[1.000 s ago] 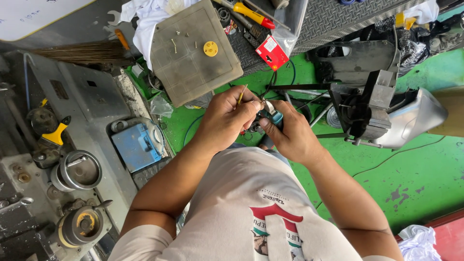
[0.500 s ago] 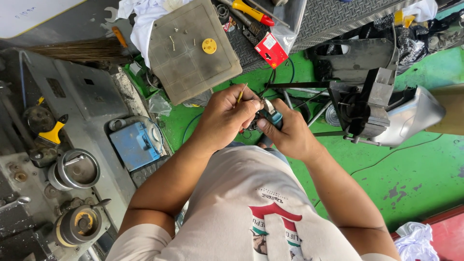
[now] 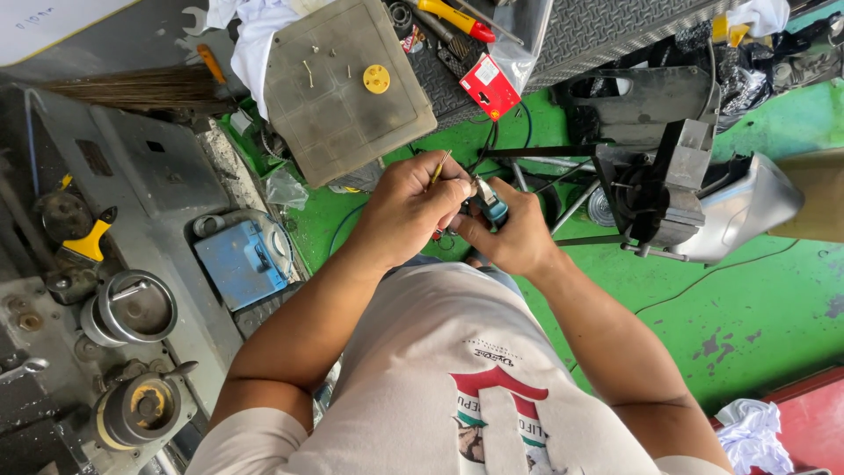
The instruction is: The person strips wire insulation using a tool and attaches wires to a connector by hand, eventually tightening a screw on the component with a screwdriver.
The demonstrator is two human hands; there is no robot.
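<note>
1. The left hand (image 3: 413, 207) is curled shut, pinching a thin yellowish rod (image 3: 440, 167) that pokes out toward 1 o'clock.
2. The right hand (image 3: 514, 233) is closed around blue-handled pliers (image 3: 491, 207), touching the left hand.
3. Both meet at frame centre, over the green floor (image 3: 756, 299).
4. A square grey tray (image 3: 347, 88) lies at 11 o'clock; a grey vise (image 3: 659, 193) at 3 o'clock.

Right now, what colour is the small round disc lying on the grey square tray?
Yellow. The disc shows best in the head view, on the grey tray.
</note>
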